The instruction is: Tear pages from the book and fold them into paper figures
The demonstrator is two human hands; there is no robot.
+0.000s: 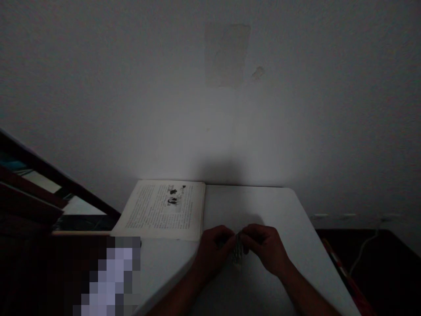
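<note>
My left hand [213, 248] and my right hand [268, 248] meet above the front half of a white table [256, 202]. Both have their fingers closed in a pinch at the top of a small, thin, greyish patterned piece [237, 254]. It hangs down between the fingertips towards the tabletop. Dim light hides its exact kind, and the fingers cover its upper part. To the left of my left hand lies an open book [148, 210] with printed text and a small black-and-white picture; neither hand touches it.
A pale wall [148, 109] stands directly behind the table, with a faint taped patch [226, 55] on it. At left is a dark slatted frame [59, 177]. A white cable [362, 252] hangs at right over a dark surface. The lower left is pixelated.
</note>
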